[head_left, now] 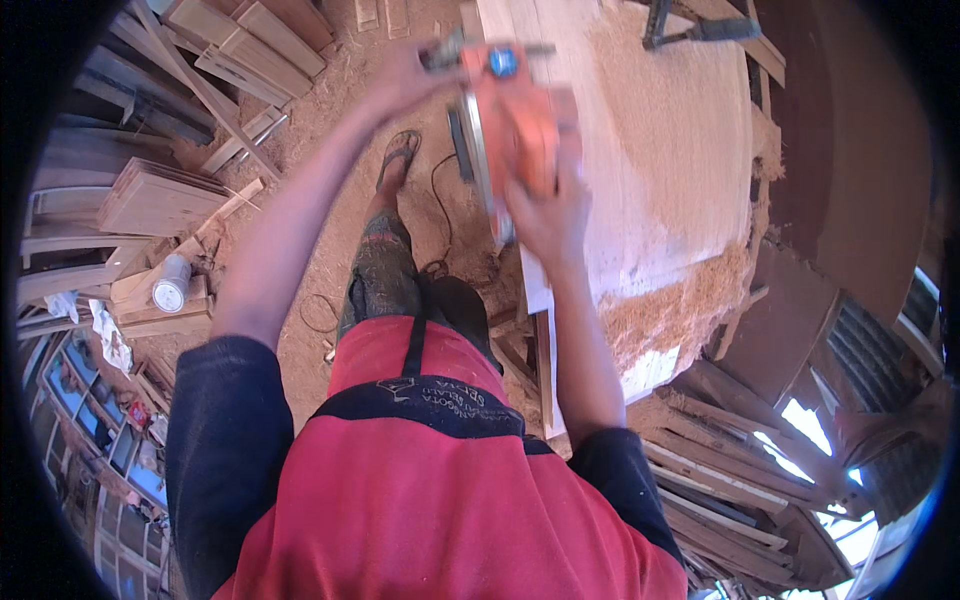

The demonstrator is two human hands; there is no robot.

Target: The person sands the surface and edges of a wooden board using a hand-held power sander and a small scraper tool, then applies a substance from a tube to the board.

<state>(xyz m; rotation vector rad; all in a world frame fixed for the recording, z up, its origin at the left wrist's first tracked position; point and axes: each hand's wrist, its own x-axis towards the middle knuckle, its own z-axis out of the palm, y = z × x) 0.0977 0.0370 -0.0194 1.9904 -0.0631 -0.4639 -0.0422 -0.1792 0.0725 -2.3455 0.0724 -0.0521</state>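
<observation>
Work surface: a broad pale wooden panel (pixel 660 170) lying flat, its near edge toward the person. Wood shavings (pixel 680 300) are heaped along its near right corner and spread in a thinner layer over its far half. An orange electric planer (pixel 515 125) rests on the panel's left edge (its black cord hangs down to the ground). A dark clamp-like tool (pixel 690 28) lies at the far end. Beneath, a sawdust-covered earth floor (pixel 320 180) carries stacked timber offcuts (pixel 160 200) and a white cylindrical container (pixel 172 284) lying on the offcuts.
</observation>
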